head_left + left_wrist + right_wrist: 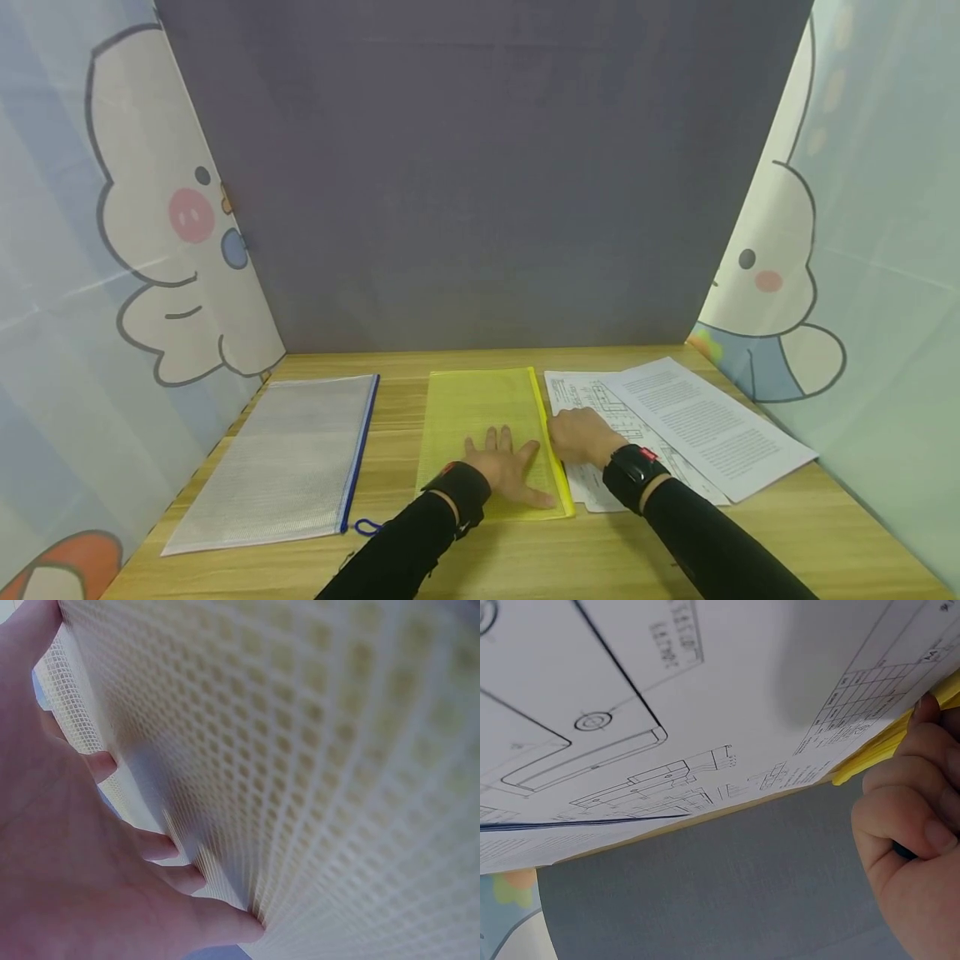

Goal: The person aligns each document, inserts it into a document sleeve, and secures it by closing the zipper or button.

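A yellow mesh zip bag (pixel 480 400) lies flat in the middle of the table, its yellow zipper edge on the right. My left hand (pixel 506 475) presses on its lower part with fingers spread; close up, the left wrist view shows the fingertips against the mesh (pixel 300 750). At the zipper edge, my right hand (pixel 583 437) has its fingers curled and pinches the yellow zipper (pixel 877 746); the zipper pull itself is hidden. Below and beside that hand lies a printed technical drawing sheet (pixel 566 387), also seen near the curled fingers (pixel 900 802) in the right wrist view.
On the left lies a white mesh zip bag (pixel 277 458) with a blue zipper edge and a blue cord loop (pixel 367 527). A sheet of printed text (pixel 697 425) overlaps the drawing on the right. A grey panel (pixel 480 183) stands behind the wooden table (pixel 517 567), with patterned curtains at both sides.
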The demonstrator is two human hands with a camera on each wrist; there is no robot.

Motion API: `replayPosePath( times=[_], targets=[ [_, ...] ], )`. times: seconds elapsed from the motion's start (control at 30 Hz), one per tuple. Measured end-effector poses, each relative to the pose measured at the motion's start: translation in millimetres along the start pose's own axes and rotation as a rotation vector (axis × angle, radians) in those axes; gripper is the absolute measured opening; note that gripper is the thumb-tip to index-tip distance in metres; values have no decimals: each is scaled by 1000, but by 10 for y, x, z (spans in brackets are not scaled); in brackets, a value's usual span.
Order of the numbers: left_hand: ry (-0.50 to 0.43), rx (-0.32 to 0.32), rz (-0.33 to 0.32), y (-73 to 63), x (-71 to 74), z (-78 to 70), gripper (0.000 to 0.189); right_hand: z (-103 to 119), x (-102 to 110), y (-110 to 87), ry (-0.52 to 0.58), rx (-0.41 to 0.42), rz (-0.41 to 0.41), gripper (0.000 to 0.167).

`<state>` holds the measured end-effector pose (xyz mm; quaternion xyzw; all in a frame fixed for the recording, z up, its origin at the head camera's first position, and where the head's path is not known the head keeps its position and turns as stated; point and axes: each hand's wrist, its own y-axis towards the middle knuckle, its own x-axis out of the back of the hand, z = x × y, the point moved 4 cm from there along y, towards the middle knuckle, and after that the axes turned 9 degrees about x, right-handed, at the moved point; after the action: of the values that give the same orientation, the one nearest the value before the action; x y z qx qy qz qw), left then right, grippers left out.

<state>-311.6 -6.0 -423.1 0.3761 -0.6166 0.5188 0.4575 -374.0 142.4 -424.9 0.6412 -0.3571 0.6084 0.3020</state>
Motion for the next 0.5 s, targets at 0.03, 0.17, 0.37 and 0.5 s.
replayPosePath(
  times=[0.03, 0.17, 0.37, 0.5],
  targets=[
    [3, 1, 0, 0, -1, 1, 99, 0, 3, 5, -3, 1, -1, 22],
    [-1, 1, 2, -1, 3, -1, 99, -11, 5, 25, -25, 13, -10, 23],
    [-5, 6, 10, -7, 15, -7, 99, -45, -4, 58, -14, 14, -3, 22],
    [-12, 8, 12, -10, 19, -17, 99, -64, -6, 80, -7, 4, 15, 20]
  ],
)
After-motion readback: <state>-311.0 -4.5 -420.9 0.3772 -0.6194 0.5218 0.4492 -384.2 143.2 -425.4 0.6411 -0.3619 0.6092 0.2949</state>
